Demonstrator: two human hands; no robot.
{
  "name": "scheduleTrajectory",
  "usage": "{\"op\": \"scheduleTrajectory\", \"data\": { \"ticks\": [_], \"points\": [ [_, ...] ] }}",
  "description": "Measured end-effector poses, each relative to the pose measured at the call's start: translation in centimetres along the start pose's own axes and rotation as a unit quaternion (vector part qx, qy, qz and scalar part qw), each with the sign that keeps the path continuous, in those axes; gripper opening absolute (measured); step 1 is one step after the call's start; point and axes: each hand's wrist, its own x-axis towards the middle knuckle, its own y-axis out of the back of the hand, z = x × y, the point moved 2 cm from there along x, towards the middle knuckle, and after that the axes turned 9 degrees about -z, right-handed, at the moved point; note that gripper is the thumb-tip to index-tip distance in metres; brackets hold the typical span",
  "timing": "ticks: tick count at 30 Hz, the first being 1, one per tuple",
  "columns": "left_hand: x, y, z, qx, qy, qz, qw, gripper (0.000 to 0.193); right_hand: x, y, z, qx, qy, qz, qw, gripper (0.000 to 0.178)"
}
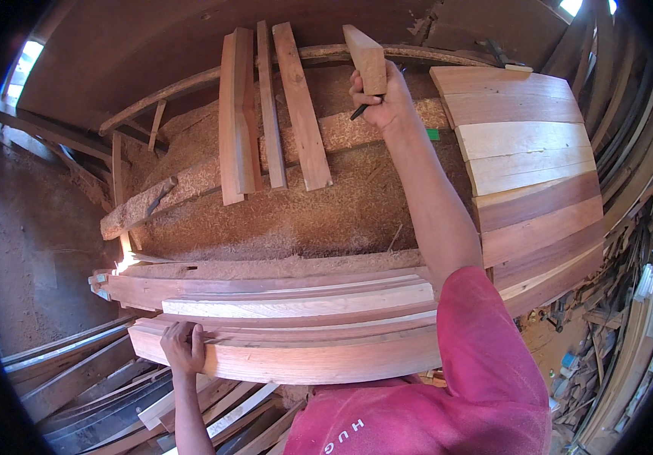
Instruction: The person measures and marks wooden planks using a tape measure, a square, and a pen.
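Note:
My right hand [382, 96] is stretched out to the far side, gripping a short wooden board [370, 61] that points away from me. A dark pen [360, 112] sticks out from between the same fingers. Close to my body, my left hand [183, 346] is closed over the left end of a long plank [319, 356], fingers over its top edge. Right behind that plank lie more planks side by side, one of them a pale plank [304, 301]. The far end of the board in my right hand rises above the back beam.
Three groups of loose boards lean across the beams, including a reddish board [239, 114], a thin strip [269, 106] and a knotty board [304, 114]. A row of joined boards [531, 159] lies at right. Sawdust [266, 220] covers the middle. Scrap timber [114, 379] lies at lower left.

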Motion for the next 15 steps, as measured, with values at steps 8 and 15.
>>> {"op": "scheduleTrajectory", "data": {
  "ticks": [8, 15],
  "points": [
    [-0.3, 0.2, 0.4, 0.004, 0.019, -0.007, 1.000, 0.026, -1.4, 1.2, 1.3, -0.125, 0.002, 0.046, 0.991, 0.033],
    [0.1, 0.6, 0.1, 0.015, 0.019, -0.011, 1.000, 0.026, -3.9, 14.9, 7.6, -0.595, -0.050, 0.198, 0.778, 0.049]
  ]
}}
